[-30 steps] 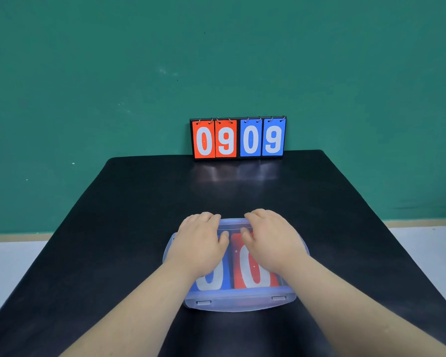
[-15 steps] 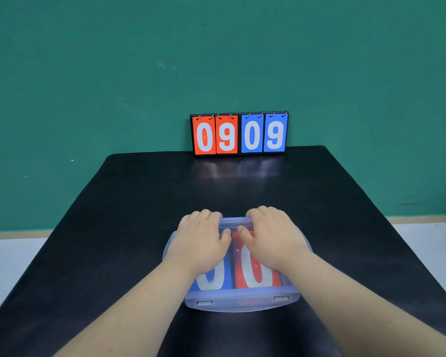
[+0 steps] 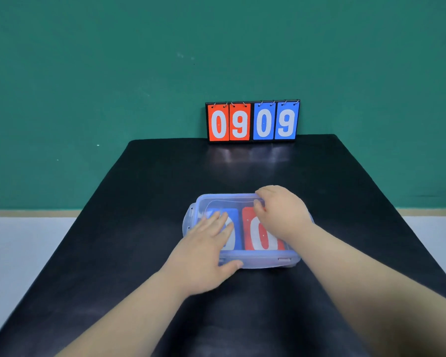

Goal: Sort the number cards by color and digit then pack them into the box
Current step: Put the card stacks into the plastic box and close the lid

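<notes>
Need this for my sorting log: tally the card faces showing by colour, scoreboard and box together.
Red: 3 (red 0 and red 9 on the scoreboard, red card in the box)
Blue: 3 (blue 0, blue 9, blue card in the box)
Total: 6 faces showing; any cards underneath are hidden.

A translucent bluish rectangular plastic box [image 3: 258, 262], lid on, lying flat near the middle of the black table [image 3: 139, 240], blue number card [image 3: 236, 215] inside on the left, red number card [image 3: 262, 235] with a white 0 just beside it on the right, both face up
</notes>
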